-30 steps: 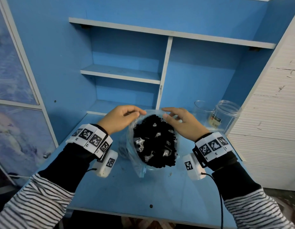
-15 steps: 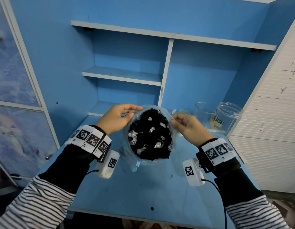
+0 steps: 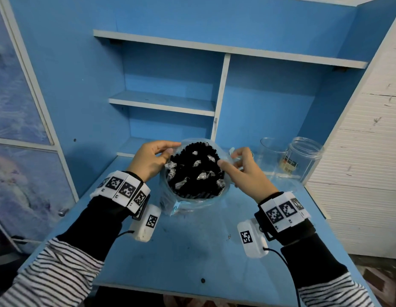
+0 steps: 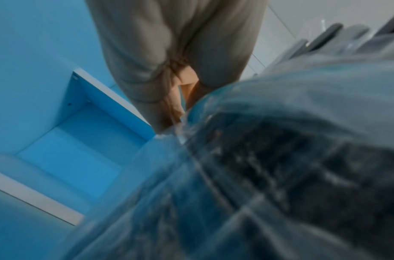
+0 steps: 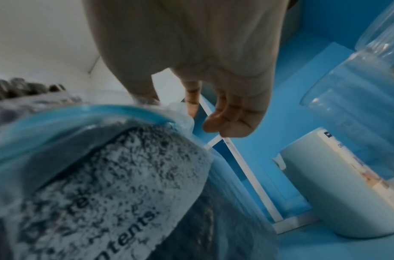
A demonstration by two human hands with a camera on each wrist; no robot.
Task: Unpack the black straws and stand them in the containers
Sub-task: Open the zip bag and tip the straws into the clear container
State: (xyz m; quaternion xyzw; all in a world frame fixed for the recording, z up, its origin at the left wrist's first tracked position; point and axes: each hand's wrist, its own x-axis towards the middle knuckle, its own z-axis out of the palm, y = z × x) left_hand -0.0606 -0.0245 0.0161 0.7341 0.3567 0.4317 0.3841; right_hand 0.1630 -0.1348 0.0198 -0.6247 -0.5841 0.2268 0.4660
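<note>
Two hands have pulled the bag's [image 3: 193, 204] mouth wider than a moment ago. Left hand [image 3: 151, 161] and right hand [image 3: 245, 171] each pinch its rim. Black straws [image 3: 196, 171] stand inside, ready to lift out, containers [image 3: 303, 159] just beside.

Blue desk [image 3: 192, 258] with white-edged blue shelves [image 3: 164, 103], white slatted panel [image 3: 358, 173] at right.

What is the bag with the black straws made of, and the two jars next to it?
The bag looks like thin clear plastic film: it crinkles and shows the black straws inside. The jars look like clear hard plastic, perhaps glass: see-through and shiny.
</note>
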